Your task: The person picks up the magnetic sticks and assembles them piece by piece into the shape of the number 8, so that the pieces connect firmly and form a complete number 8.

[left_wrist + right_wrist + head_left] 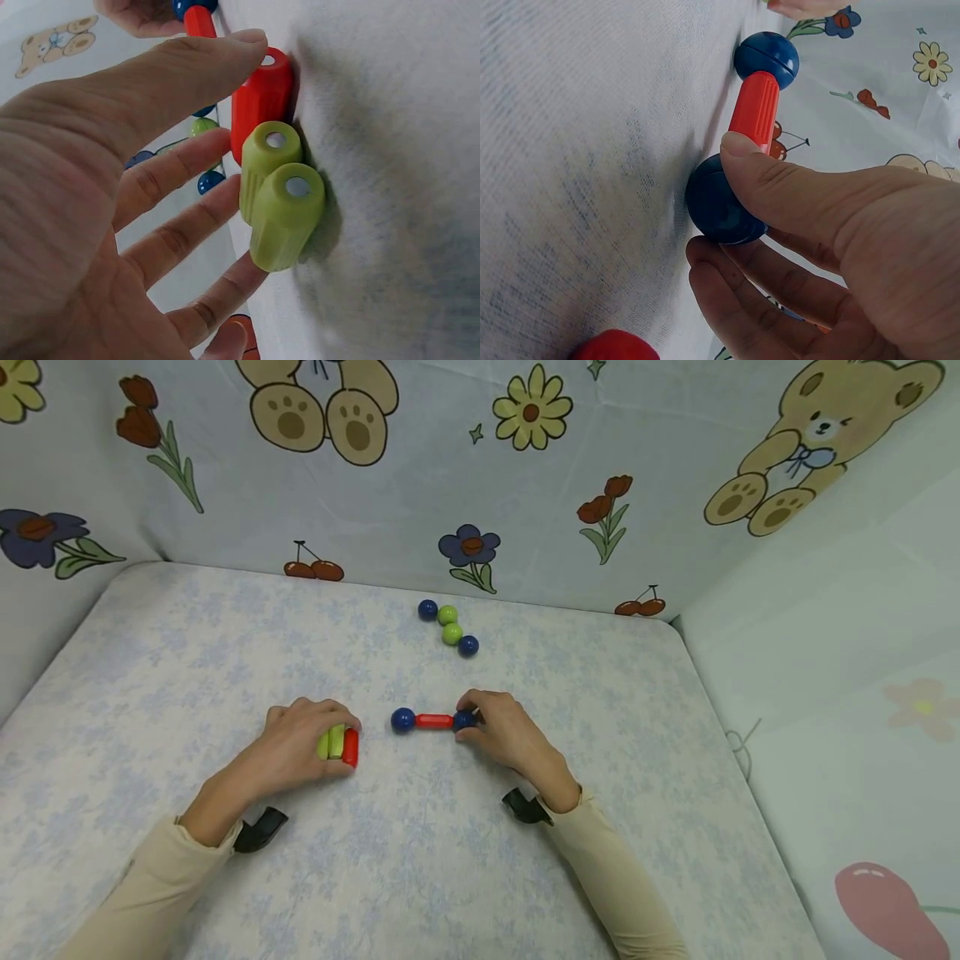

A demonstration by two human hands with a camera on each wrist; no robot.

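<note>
A red rod (pixel 434 721) lies on the cloth with a blue ball (pixel 402 720) at its left end and a second blue ball (pixel 724 199) at its right end. My right hand (pixel 510 735) holds that right ball between thumb and fingers. Over to the left, my left hand (pixel 296 743) arches around another red rod (pixel 262 97), pinching it with the thumb at one end and a finger at the other. Two green rods (pixel 289 217) with round metal tips lie beside this red rod, under the palm; fingertips are close to them.
Farther back, two green balls (pixel 450 624) and two blue balls (pixel 468 646) sit in a zigzag row. A rounded red thing (pixel 615 346) shows at the bottom of the right wrist view. Printed cloth walls (pixel 420 493) border the table (pixel 420 860) behind and at the sides.
</note>
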